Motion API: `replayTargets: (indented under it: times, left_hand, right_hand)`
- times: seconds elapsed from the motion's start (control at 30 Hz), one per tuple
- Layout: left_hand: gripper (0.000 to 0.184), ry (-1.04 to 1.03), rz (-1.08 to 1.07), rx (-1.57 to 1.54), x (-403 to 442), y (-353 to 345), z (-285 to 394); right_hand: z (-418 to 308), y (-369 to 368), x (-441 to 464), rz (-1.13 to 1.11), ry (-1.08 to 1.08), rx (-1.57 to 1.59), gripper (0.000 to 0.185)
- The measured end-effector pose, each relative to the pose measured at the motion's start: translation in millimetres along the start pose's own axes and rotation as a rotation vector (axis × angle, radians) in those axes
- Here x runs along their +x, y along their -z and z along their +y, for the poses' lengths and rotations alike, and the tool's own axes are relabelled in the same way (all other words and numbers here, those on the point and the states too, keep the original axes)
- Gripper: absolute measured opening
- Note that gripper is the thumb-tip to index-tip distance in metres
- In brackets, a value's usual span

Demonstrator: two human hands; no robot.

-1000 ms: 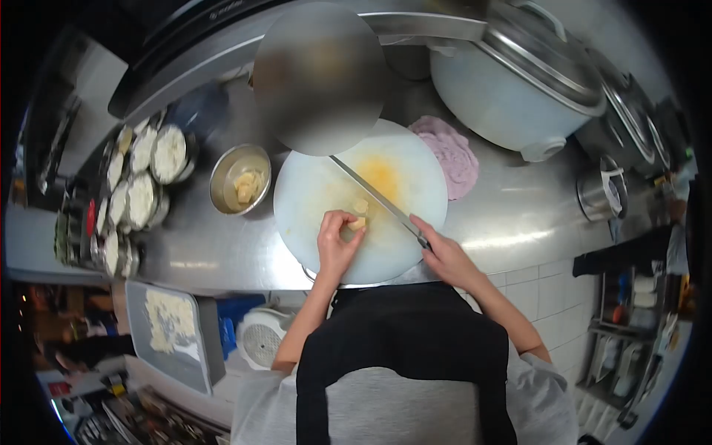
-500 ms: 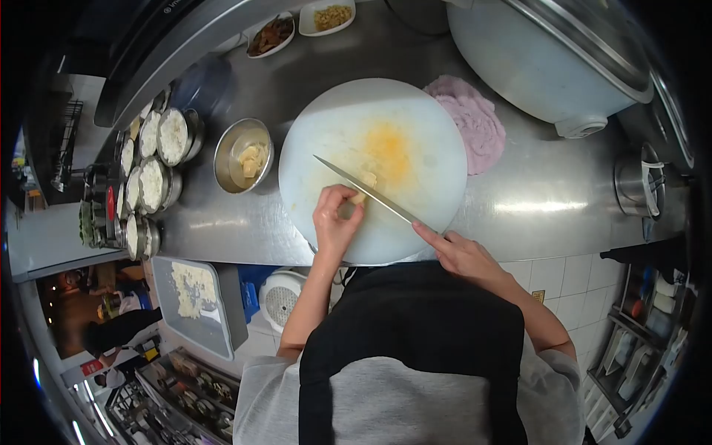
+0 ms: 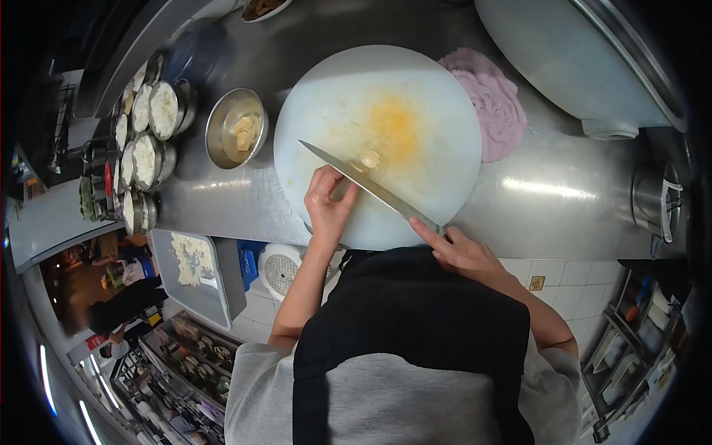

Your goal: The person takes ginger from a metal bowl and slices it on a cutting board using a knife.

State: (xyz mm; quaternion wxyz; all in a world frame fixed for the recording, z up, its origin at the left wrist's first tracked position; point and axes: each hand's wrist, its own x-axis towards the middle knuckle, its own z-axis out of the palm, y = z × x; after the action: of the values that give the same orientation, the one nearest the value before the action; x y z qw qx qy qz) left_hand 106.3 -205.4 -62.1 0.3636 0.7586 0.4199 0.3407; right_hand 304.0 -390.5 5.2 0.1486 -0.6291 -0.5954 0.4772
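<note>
A large kitchen knife (image 3: 371,187) lies slanted over the round white cutting board (image 3: 319,96), its tip toward the upper left. My right hand (image 3: 461,252) is wrapped around its handle, with the index finger stretched along the blade's back. On the near side of the blade, my left hand (image 3: 330,204) is closed, fingers curled close to the steel; whatever its fingertips pinch is hidden. Just beyond the blade sits a small pale yellow food piece (image 3: 368,158). An orange-yellow stain (image 3: 397,122) marks the board.
A steel bowl (image 3: 213,137) with pale yellow chunks stands left of the board. Farther left are several steel bowls of white shreds (image 3: 164,110). A pink cloth (image 3: 493,111) touches the board's right side. A grey tub (image 3: 230,297) stands below the counter at left.
The view has shifted, so the board sits higher. The pale yellow piece now lies beyond the blade, apart from my left fingertips. Both hands keep nearly the same pose.
</note>
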Motion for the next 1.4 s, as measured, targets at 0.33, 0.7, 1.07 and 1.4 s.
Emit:
replayTargets:
  times: [0.33, 0.7, 1.07, 1.4]
  left_hand:
    - [0.02, 0.012, 0.0, -0.006, 1.6, -0.2, 2.3]
    - [0.022, 0.045, -0.048, 0.004, 1.9, 2.8, 5.0]
    - [0.018, 0.043, -0.001, 0.02, 5.1, 1.2, 10.8]
    - [0.022, -0.174, 0.021, 0.273, 9.1, 11.4, 16.9]
  right_hand:
    - [5.9, -6.1, 5.7, 0.006, 0.019, -0.023, 0.075]
    - [2.9, 7.8, 4.2, 0.032, 0.072, -0.034, 0.075]
    - [15.2, 0.2, 5.7, 0.039, 0.098, 0.072, 0.075]
    - [10.8, 0.3, 6.3, 0.11, 0.013, -0.201, 0.071]
